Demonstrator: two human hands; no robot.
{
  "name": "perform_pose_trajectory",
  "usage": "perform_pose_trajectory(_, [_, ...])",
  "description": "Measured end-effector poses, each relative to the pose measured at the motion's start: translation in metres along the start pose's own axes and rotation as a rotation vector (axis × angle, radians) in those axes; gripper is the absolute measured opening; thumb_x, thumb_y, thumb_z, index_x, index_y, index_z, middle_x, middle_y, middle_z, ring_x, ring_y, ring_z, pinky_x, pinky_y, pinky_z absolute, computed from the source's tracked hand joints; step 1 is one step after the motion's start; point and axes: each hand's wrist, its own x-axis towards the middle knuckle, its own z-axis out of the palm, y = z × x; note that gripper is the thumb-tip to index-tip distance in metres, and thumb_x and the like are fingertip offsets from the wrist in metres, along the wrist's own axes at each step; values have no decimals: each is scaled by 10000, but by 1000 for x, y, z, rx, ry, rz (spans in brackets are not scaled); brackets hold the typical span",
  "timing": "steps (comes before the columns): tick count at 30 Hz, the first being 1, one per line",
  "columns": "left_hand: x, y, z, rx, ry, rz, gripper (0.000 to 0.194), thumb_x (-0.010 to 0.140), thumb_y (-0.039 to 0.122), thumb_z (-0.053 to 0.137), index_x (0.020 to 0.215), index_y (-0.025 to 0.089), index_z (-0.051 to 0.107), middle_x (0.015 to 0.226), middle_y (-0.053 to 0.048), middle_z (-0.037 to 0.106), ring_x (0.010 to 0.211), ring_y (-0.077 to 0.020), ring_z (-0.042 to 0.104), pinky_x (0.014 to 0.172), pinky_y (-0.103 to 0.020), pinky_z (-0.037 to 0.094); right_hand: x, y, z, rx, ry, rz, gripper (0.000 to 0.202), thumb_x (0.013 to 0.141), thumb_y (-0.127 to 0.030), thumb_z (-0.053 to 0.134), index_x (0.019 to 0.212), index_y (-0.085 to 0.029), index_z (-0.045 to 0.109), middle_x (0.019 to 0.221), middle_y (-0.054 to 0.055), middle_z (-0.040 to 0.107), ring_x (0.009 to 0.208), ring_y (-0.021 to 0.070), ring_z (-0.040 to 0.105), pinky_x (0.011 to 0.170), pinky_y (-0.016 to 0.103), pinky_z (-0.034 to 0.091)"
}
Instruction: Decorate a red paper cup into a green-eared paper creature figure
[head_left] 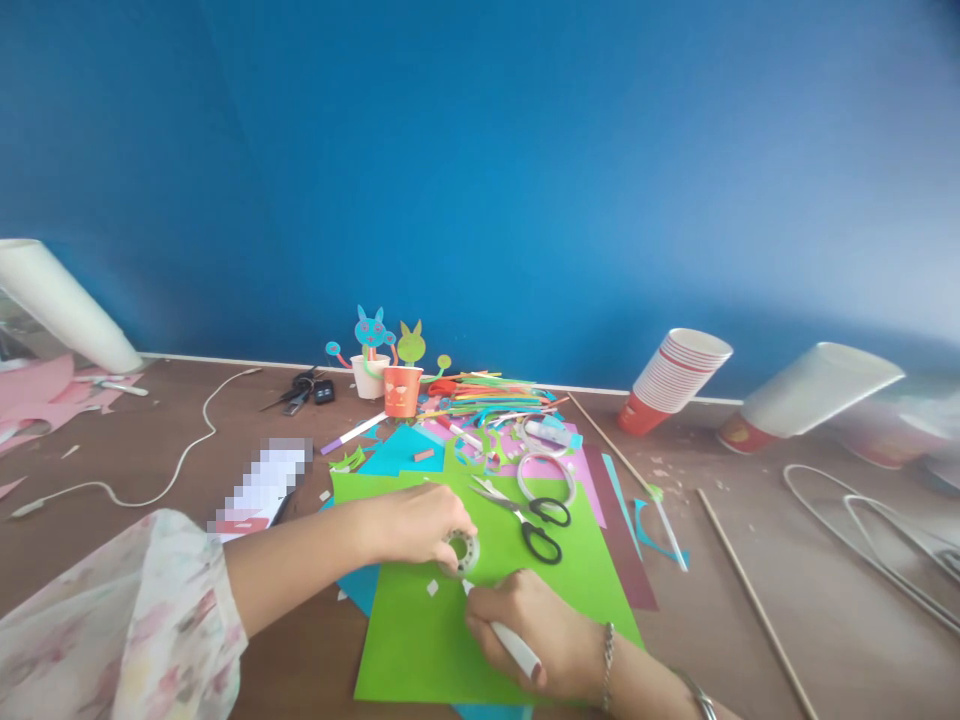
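My left hand [420, 520] grips a small roll of tape [469, 553] and holds it against a sheet of green paper [420, 650]. In my right hand [544, 620] is a white marker [517, 650], its tip pointing at the roll's near edge; whether it touches the paper I cannot tell. Black-handled scissors [541, 545] lie open on the sheet, just beyond my right hand. Behind them is a larger clear tape ring [572, 490]. A small white scrap [432, 588] rests near the roll.
Cups with paper animal figures [402, 392] stand at the back beside a pile of coloured strips [495, 395]. Stacked paper cups [675, 380] lean at the right. A thin wooden stick [754, 600] lies nearer. On the left are a phone [262, 490], a white cable [202, 430] and keys [300, 390].
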Motion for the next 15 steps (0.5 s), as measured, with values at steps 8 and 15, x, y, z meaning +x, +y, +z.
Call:
perform_pose_trajectory(8, [-1,1,-1,-1,8,10,86,735,277,735,768,210,696,649,13,621,619,-165,560,508,-242,305,-2,3,-5,210,44,-31,136,752,-145,457,644,-209,404,548,-64,407,444,75,314,449,200,240])
perform_pose_trajectory(15, [-2,-1,2,29,-3,6,186,733,232,747,915,216,713,738,-11,661,717,-185,605,576,-233,370,-2,18,-19,761,280,231,309,906,-361,332,796,-176,554,422,-84,338,373,89,283,400,222,224])
